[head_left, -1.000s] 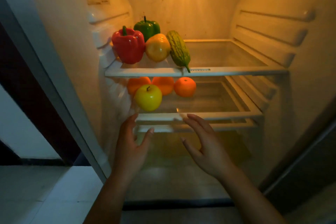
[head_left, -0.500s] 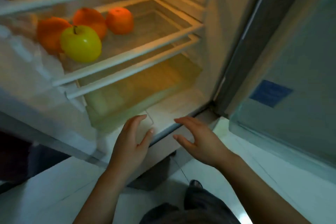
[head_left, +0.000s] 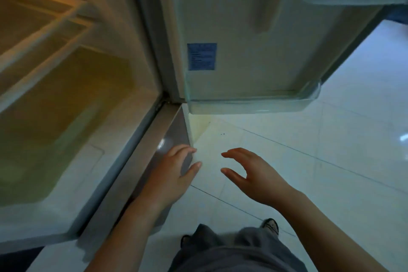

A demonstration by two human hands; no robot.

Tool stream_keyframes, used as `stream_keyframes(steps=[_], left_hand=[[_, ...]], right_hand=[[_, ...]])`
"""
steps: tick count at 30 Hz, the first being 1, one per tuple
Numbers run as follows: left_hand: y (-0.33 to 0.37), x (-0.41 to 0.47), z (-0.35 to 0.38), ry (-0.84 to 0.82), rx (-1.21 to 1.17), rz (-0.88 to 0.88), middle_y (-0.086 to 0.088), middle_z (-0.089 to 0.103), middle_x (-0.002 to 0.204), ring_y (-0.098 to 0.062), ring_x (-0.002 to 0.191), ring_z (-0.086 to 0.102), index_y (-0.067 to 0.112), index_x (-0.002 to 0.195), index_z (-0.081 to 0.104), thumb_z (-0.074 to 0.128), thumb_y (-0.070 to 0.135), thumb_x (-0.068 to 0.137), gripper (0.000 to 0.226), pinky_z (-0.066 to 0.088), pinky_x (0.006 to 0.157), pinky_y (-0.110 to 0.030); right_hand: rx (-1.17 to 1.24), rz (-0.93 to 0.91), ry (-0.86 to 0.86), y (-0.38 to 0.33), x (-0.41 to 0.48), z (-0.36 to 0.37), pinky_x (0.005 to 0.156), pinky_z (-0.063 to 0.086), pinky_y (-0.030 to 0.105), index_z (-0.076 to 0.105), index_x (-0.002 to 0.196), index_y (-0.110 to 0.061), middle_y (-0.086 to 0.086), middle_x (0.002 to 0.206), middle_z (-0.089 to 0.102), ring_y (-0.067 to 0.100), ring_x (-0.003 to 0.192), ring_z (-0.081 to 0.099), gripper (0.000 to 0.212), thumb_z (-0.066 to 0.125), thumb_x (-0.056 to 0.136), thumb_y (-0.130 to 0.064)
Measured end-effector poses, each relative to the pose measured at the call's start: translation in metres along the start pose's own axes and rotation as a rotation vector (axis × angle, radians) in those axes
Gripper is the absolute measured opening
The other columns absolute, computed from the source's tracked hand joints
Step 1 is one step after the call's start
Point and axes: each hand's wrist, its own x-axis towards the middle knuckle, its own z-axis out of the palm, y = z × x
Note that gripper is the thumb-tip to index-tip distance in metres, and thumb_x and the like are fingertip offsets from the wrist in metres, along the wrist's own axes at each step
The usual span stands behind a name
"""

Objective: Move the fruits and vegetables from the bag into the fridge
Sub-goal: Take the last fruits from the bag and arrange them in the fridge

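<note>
The left hand (head_left: 174, 170) and right hand (head_left: 254, 174) are both empty, fingers loosely spread, low over the tiled floor (head_left: 320, 150). The open fridge (head_left: 66, 106) lies just left of them. Its front edge runs diagonally, and its door (head_left: 254, 28) stands ahead.

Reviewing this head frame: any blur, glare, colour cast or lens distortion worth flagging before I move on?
Head view, mixed light: warm yellow inside the open fridge compartment, cool blue-green on the white fridge door and glossy white tiled floor. Head view, motion blur smears the upper-left shelves and grey trousers. Head view, small glare on the grey base panel; wide-angle bends the door edges.
</note>
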Motion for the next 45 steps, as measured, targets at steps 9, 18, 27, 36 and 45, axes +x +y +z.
stream_keyframes(steps=[9, 18, 27, 36, 45], left_hand=[[0.119, 0.060, 0.122, -0.191, 0.073, 0.147, 0.011, 0.041, 0.137, -0.004, 0.123, 0.040, 0.026, 0.129, 0.046, 0.050, 0.041, 0.092, 0.040, 0.030, 0.099, -0.017], [0.278, 0.125, 0.260, -0.340, 0.122, 0.257, 0.011, 0.044, 0.136, -0.005, 0.121, 0.044, 0.028, 0.128, 0.047, 0.048, 0.046, 0.091, 0.041, 0.033, 0.097, -0.019], [0.348, 0.199, 0.299, -0.284, 0.152, 0.242, 0.015, 0.041, 0.136, -0.004, 0.120, 0.044, 0.031, 0.129, 0.046, 0.048, 0.045, 0.091, 0.040, 0.039, 0.095, -0.022], [0.398, 0.368, 0.324, -0.228, 0.142, 0.202, 0.011, 0.040, 0.140, -0.009, 0.125, 0.041, 0.026, 0.132, 0.044, 0.047, 0.045, 0.092, 0.044, 0.035, 0.096, -0.022], [0.440, 0.505, 0.290, -0.076, 0.120, 0.086, 0.013, 0.042, 0.136, -0.003, 0.118, 0.045, 0.028, 0.130, 0.046, 0.047, 0.046, 0.091, 0.043, 0.042, 0.096, -0.027]], right_hand=[[0.036, 0.131, 0.073, 0.129, -0.077, -0.066, 0.101, 0.033, 0.018, 0.046, 0.131, -0.031, -0.013, 0.138, 0.045, 0.004, 0.125, 0.041, 0.046, 0.043, 0.091, -0.053], [0.018, 0.339, 0.194, 0.300, -0.179, -0.179, 0.095, 0.034, 0.016, 0.045, 0.132, -0.031, -0.014, 0.138, 0.044, 0.004, 0.124, 0.040, 0.045, 0.044, 0.091, -0.050], [0.072, 0.274, 0.196, 0.383, -0.143, -0.249, 0.095, 0.033, 0.016, 0.043, 0.133, -0.031, -0.016, 0.138, 0.043, 0.003, 0.125, 0.039, 0.046, 0.044, 0.091, -0.051], [0.002, 0.223, 0.138, 0.477, -0.027, -0.350, 0.099, 0.033, 0.018, 0.042, 0.134, -0.028, -0.014, 0.139, 0.042, 0.005, 0.126, 0.038, 0.048, 0.044, 0.092, -0.050], [-0.029, 0.066, 0.087, 0.538, 0.123, -0.438, 0.099, 0.029, 0.015, 0.043, 0.134, -0.030, -0.013, 0.137, 0.045, 0.004, 0.125, 0.040, 0.048, 0.042, 0.091, -0.053]])
